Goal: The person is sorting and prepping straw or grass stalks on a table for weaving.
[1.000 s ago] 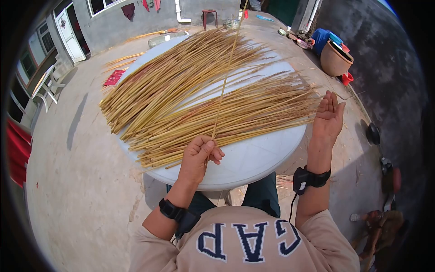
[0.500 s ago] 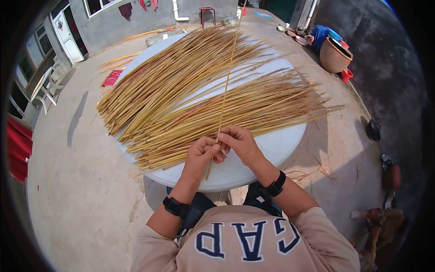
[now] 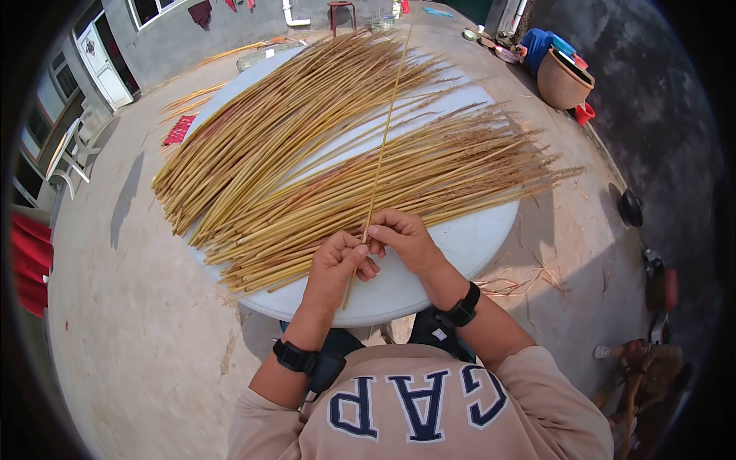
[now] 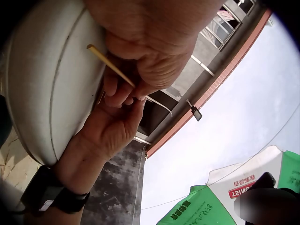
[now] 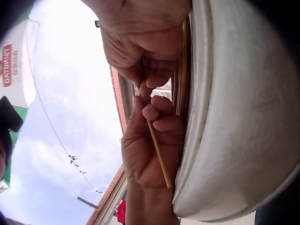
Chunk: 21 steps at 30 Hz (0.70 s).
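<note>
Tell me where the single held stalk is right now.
In the head view, the single stalk slants up the middle, its lower part pinched in the left hand beside the right hand, over the near side of the white table.

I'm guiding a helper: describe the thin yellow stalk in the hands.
Find the rounded white table bearing yellowish-brown stalks. At its near edge, a bare left hand and bare right hand hold the thin yellow stalk, the only one held.

On the table (image 3: 468,234), the near bundle (image 3: 429,175) is laid before the far bundle (image 3: 268,134); the pot (image 3: 562,82) is positioned behind, right.
</note>
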Each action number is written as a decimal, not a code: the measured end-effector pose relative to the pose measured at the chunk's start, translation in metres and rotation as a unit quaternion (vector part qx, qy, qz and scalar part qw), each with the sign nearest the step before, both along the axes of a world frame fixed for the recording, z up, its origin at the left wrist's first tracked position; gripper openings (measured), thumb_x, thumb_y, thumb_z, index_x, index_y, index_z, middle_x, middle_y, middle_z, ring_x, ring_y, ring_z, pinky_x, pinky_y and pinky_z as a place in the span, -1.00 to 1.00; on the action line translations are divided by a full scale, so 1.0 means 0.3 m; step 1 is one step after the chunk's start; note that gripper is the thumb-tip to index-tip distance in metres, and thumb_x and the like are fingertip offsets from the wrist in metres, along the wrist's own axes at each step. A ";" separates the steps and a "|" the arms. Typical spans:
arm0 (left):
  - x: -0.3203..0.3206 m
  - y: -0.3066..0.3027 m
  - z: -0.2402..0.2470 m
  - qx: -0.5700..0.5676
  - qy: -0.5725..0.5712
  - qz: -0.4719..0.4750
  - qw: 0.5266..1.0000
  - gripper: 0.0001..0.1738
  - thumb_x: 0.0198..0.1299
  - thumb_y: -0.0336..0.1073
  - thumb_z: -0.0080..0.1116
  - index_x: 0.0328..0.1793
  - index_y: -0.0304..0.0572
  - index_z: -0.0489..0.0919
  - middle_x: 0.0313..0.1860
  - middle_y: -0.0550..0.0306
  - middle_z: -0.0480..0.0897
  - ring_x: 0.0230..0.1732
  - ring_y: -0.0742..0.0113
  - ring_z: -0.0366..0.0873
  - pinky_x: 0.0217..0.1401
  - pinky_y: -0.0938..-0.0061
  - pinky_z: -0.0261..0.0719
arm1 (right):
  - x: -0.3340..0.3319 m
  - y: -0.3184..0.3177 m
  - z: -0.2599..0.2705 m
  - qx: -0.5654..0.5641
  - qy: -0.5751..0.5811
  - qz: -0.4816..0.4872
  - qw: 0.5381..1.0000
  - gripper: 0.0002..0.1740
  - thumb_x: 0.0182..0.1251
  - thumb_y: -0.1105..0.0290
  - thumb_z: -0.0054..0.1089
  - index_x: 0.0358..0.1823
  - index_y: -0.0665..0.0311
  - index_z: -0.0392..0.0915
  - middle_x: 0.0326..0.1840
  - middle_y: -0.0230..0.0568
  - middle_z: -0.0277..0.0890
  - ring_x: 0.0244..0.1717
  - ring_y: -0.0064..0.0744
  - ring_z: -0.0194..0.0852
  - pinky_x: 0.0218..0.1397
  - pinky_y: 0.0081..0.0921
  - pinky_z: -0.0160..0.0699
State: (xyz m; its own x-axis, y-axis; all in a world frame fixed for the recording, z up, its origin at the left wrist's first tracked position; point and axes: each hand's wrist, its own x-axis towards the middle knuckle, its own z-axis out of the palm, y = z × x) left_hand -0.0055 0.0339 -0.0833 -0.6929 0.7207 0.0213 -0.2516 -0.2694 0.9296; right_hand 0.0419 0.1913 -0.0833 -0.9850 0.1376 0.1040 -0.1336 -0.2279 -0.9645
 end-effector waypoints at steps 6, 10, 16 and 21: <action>-0.007 -0.004 -0.005 0.004 0.009 -0.004 1.000 -0.80 0.28 -0.25 -0.03 -0.22 -0.26 0.41 -0.42 0.08 0.59 -0.43 0.43 0.56 -0.43 0.62 0.46 | -0.002 0.001 -0.008 0.031 0.007 -0.002 1.000 -0.90 0.29 0.42 0.03 -0.35 0.28 0.46 -0.49 -0.43 0.46 -0.54 -0.75 0.36 -0.52 -0.77 0.32; -0.010 -0.004 -0.001 0.011 -0.001 -0.007 1.000 -0.79 0.31 -0.24 -0.08 -0.19 -0.27 0.41 -0.43 0.06 0.59 -0.41 0.41 0.57 -0.40 0.60 0.46 | 0.001 -0.006 0.004 0.043 -0.017 -0.013 0.999 -0.89 0.29 0.41 0.00 -0.37 0.27 0.44 -0.50 -0.42 0.44 -0.56 -0.73 0.35 -0.53 -0.76 0.31; -0.007 0.000 -0.004 0.003 0.011 -0.002 1.000 -0.76 0.33 -0.20 -0.13 -0.23 -0.23 0.42 -0.50 0.03 0.61 -0.38 0.31 0.59 -0.38 0.58 0.47 | 0.003 0.035 0.028 -0.118 0.001 -0.123 0.985 -0.88 0.29 0.42 -0.01 -0.37 0.30 0.44 -0.51 -0.36 0.44 -0.59 -0.65 0.36 -0.57 -0.70 0.32; -0.009 -0.006 -0.001 0.011 0.012 -0.013 1.000 -0.76 0.34 -0.24 -0.17 -0.21 -0.26 0.43 -0.45 0.02 0.61 -0.31 0.33 0.58 -0.32 0.55 0.48 | 0.122 0.183 0.217 -0.188 0.159 -0.200 0.948 -0.88 0.28 0.39 0.05 -0.38 0.29 0.44 -0.49 -0.31 0.42 -0.59 -0.59 0.32 -0.58 -0.68 0.29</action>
